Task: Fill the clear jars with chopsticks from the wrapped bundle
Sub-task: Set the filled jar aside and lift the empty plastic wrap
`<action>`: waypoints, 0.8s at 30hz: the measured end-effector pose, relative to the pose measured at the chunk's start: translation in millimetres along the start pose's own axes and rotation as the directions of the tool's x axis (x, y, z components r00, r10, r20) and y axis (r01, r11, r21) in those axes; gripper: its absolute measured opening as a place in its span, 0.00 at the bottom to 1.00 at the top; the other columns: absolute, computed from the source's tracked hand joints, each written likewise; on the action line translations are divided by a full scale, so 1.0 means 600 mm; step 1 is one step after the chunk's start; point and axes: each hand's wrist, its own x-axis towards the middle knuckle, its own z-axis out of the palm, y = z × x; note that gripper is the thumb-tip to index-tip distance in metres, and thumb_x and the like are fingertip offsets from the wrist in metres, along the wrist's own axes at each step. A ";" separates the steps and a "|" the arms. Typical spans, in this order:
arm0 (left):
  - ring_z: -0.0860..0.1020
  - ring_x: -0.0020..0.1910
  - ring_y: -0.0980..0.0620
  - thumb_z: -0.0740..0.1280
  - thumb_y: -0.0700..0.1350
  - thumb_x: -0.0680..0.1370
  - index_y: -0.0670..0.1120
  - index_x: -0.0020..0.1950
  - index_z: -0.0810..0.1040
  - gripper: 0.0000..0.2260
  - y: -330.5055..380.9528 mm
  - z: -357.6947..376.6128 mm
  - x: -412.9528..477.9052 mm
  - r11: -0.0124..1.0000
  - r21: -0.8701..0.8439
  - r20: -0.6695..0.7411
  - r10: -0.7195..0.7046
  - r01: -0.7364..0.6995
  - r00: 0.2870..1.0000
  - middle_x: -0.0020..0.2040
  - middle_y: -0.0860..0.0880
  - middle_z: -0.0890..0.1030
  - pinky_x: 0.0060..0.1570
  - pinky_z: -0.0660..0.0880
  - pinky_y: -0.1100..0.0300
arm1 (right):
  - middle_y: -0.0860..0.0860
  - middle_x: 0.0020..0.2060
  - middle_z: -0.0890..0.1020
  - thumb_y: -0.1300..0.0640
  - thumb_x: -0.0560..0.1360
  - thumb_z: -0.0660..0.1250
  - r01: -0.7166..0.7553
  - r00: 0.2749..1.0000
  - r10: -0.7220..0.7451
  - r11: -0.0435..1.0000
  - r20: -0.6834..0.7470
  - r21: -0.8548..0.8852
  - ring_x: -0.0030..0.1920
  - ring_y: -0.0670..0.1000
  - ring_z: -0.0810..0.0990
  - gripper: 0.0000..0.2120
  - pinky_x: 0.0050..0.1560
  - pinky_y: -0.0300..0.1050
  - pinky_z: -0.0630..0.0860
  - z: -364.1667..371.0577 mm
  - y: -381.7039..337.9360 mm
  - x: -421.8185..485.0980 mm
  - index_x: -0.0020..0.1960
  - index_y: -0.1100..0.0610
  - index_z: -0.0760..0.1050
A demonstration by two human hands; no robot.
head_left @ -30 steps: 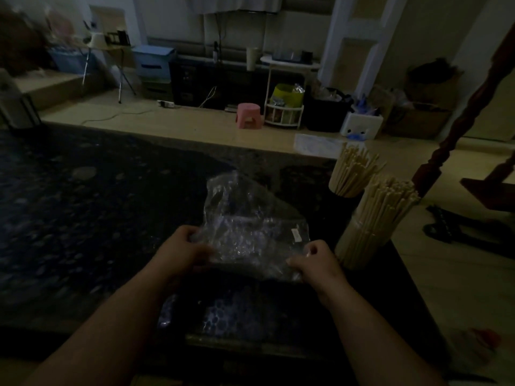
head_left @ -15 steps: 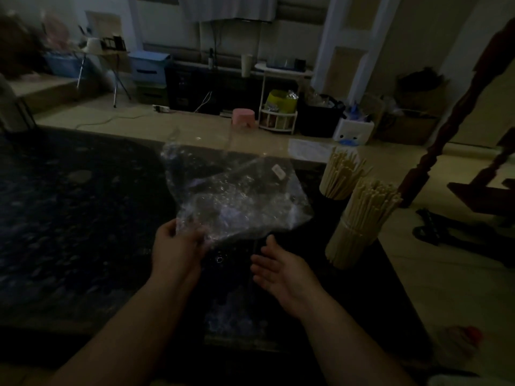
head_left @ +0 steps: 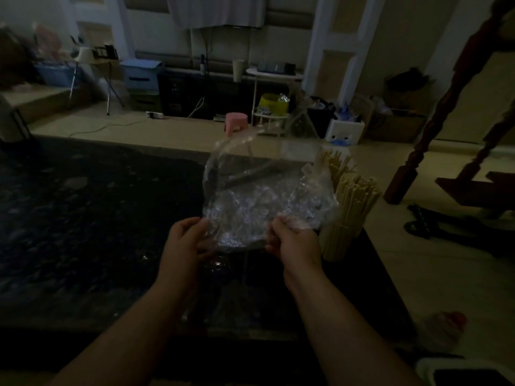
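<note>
A crumpled clear plastic wrapper (head_left: 262,196) is held up above the dark speckled table (head_left: 92,224). My left hand (head_left: 186,240) pinches its lower left edge and my right hand (head_left: 292,240) grips its lower right edge. Just right of the wrapper stand two clear jars packed with pale chopsticks: the near jar (head_left: 348,215) and the far jar (head_left: 335,165), partly hidden behind the plastic. No chopsticks show inside the wrapper.
The table's right edge runs close past the jars, with tan floor beyond. A dark red wooden post (head_left: 412,168) stands on the floor at right. A pink stool (head_left: 236,122), a white rack (head_left: 271,115) and boxes line the far wall.
My right hand, open and apart from the wrapper half a second ago, has taken hold of its lower right edge again. The wrapper has shifted right and now stands in front of the jars.
</note>
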 end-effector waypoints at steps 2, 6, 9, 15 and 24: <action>0.80 0.54 0.44 0.65 0.47 0.79 0.49 0.59 0.73 0.10 0.010 -0.006 -0.002 0.997 0.041 0.001 0.061 -0.061 0.998 0.58 0.44 0.79 0.48 0.78 0.52 | 0.52 0.35 0.82 0.62 0.76 0.67 0.072 0.997 -0.073 0.997 -0.012 -0.027 0.33 0.46 0.80 0.04 0.32 0.39 0.77 -0.012 -0.019 -0.013 0.44 0.56 0.79; 0.79 0.55 0.47 0.67 0.48 0.78 0.52 0.57 0.74 0.09 0.030 0.001 -0.014 0.963 0.148 0.032 0.223 -0.225 0.974 0.57 0.48 0.78 0.50 0.77 0.52 | 0.51 0.38 0.84 0.61 0.76 0.68 0.212 0.974 -0.219 0.970 -0.050 -0.117 0.40 0.49 0.82 0.08 0.40 0.42 0.78 -0.041 -0.050 -0.042 0.40 0.51 0.79; 0.80 0.54 0.49 0.70 0.49 0.76 0.54 0.54 0.76 0.08 0.045 0.027 -0.034 0.929 0.207 0.073 0.297 -0.306 0.952 0.54 0.51 0.79 0.56 0.77 0.45 | 0.49 0.40 0.84 0.63 0.75 0.68 0.253 0.964 -0.261 0.958 -0.046 -0.134 0.43 0.47 0.83 0.09 0.48 0.42 0.79 -0.068 -0.071 -0.068 0.40 0.51 0.79; 0.79 0.53 0.48 0.71 0.50 0.75 0.56 0.52 0.75 0.08 0.071 0.098 -0.084 0.934 0.126 0.100 0.322 -0.333 0.941 0.54 0.52 0.79 0.56 0.77 0.42 | 0.52 0.42 0.85 0.61 0.77 0.68 0.298 0.949 -0.311 0.936 -0.044 -0.185 0.40 0.47 0.82 0.04 0.45 0.44 0.78 -0.131 -0.107 -0.102 0.45 0.56 0.81; 0.79 0.55 0.51 0.69 0.47 0.77 0.56 0.53 0.72 0.09 0.055 0.179 -0.161 0.949 0.062 0.220 0.289 -0.309 0.932 0.55 0.52 0.78 0.56 0.77 0.49 | 0.44 0.34 0.83 0.55 0.74 0.72 0.339 0.889 -0.403 0.899 -0.216 -0.278 0.39 0.43 0.81 0.09 0.41 0.40 0.77 -0.257 -0.145 -0.148 0.35 0.50 0.80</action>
